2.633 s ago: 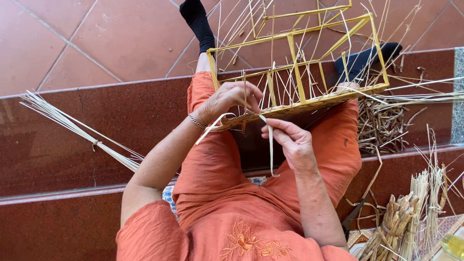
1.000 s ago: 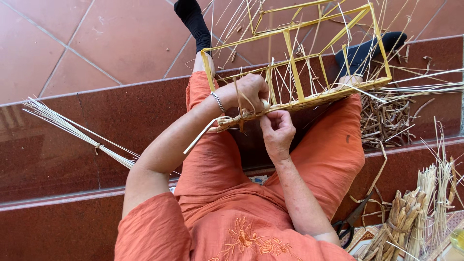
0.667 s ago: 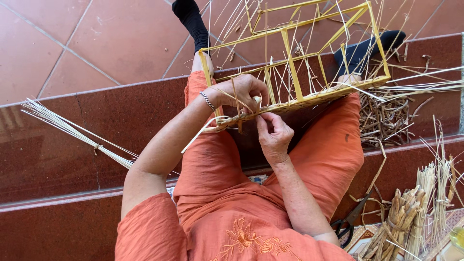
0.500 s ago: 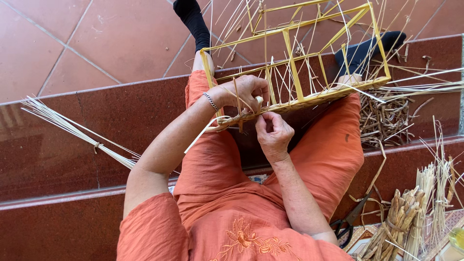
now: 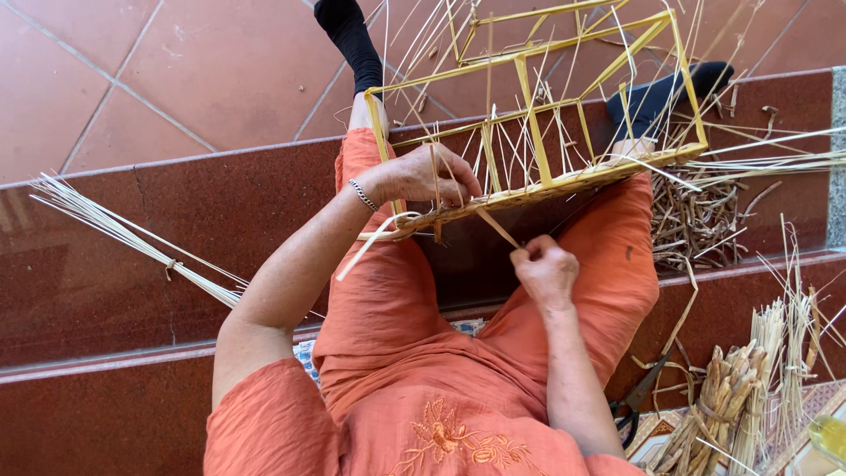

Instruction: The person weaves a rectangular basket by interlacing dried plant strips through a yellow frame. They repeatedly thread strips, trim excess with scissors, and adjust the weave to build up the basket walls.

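Pinching a flat straw strip [image 5: 496,226], the right hand [image 5: 546,271] is pulling toward five o'clock; the left hand [image 5: 425,176] is clasping the yellow basket frame [image 5: 533,115] on the lap, only its bottom edge woven.

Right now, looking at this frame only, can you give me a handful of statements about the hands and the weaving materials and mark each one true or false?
1. The left hand grips the lower edge of the yellow basket frame. True.
2. The right hand pinches a flat strip that runs up to the frame's woven edge. True.
3. The frame lies flat on the tiled floor, away from the person. False: it rests over the person's knees, held by the left hand.
4. A tied bundle of thin pale reeds lies on the red step on the person's left. True.
5. The right hand holds the scissors. False: they lie by the right leg, untouched.
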